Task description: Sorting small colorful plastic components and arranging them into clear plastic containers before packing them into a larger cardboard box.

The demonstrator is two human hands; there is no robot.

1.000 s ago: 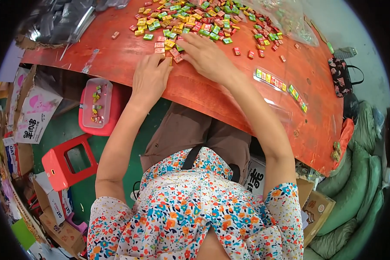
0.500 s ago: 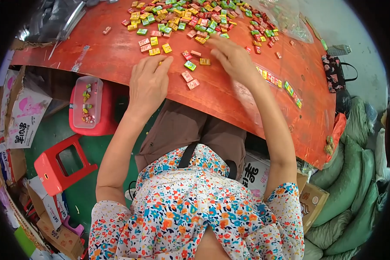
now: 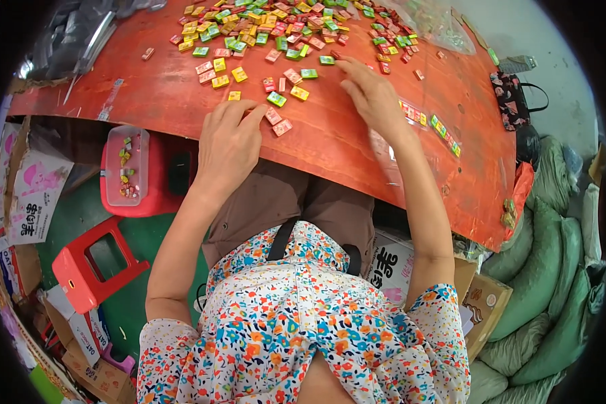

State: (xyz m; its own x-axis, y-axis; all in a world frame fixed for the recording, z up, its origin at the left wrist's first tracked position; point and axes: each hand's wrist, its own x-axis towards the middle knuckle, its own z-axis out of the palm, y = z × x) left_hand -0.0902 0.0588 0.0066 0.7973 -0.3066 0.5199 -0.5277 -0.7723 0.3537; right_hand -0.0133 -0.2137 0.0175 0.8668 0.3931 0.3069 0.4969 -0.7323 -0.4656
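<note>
Small boxes in red, pink, yellow and green lie in a heap (image 3: 269, 27) on the red table (image 3: 182, 101). My right hand (image 3: 377, 101) is over the table with its fingers apart, the index fingertip at a green box (image 3: 326, 60). Between my hands lie a loose green box (image 3: 308, 73), a yellow box (image 3: 299, 93) and several others. My left hand (image 3: 230, 145) rests at the table's near edge, fingers bent and slightly apart. Its thumb side is beside a pink box (image 3: 283, 127); nothing shows in its grip, though its fingertips are partly hidden.
Right of my right hand lie rows of boxes in clear strips (image 3: 445, 135). A clear plastic tub (image 3: 129, 182) with a few boxes stands on a red stool at left; another red stool (image 3: 94, 266) is below. Green sacks (image 3: 545, 283) and a dark handbag (image 3: 508, 101) are at right.
A pink box and green boxes now lie apart from the heap near my right hand. My left hand has come lower, its fingers more bent. The whole view has shifted slightly.
</note>
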